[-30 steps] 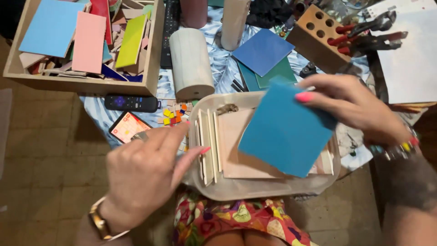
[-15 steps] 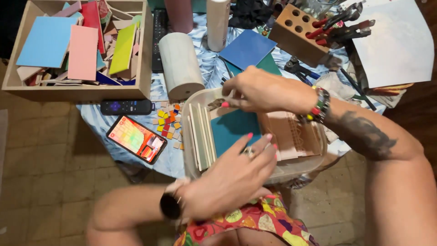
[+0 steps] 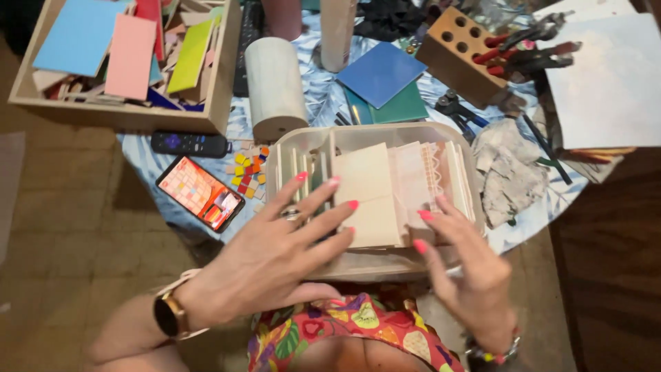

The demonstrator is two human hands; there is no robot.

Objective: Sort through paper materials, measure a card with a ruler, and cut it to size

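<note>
I see a clear plastic tub (image 3: 303, 148) at the near edge of the table, full of pale tiles (image 3: 368, 193) standing on edge. My left hand (image 3: 275, 258) is spread flat, fingers on the tiles, holding nothing. My right hand (image 3: 465, 269) is open too, fingertips touching the tiles' right side. A phone (image 3: 200, 193) lies just left of the tub.

Cream and pale pink tiles (image 3: 375, 193) fill my clear tub (image 3: 441, 134), one with a white zigzag pattern, and my nails are hot pink. Behind the tub there's a blue tile (image 3: 382, 72) over a green one on the blue leaf-print cloth (image 3: 313, 86). Left of the tub sit little yellow, orange and red mosaic bits (image 3: 248, 169).
</note>
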